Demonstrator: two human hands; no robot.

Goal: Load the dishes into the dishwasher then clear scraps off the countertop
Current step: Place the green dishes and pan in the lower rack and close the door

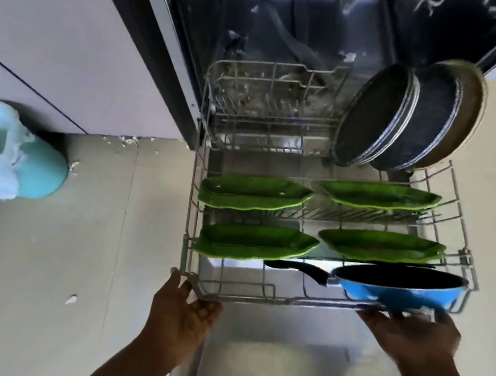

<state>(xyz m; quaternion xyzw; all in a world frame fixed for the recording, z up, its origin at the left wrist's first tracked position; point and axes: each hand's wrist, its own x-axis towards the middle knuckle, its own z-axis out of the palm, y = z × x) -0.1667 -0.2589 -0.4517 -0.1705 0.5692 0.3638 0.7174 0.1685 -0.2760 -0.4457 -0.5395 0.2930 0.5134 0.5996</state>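
The dishwasher's lower wire rack point(199, 212) is pulled out over the open door point(290, 371). Several green leaf-shaped plates point(255, 194) lie in it, dark round plates point(381, 118) stand at its back right, and a blue frying pan point(401, 289) with a black handle sits at its front right. My left hand point(184, 316) is at the rack's front left corner, fingers against the wire. My right hand point(412, 336) lies against the front rail under the pan. How far either hand's fingers curl round the wire is unclear.
A teal bin point(28, 169) with a pale liner stands on the beige floor at the left, beside cabinet fronts point(70, 24). White scraps point(71, 299) dot the floor. A cutlery basket point(273, 93) sits at the rack's back. The dishwasher tub point(303, 15) is dark.
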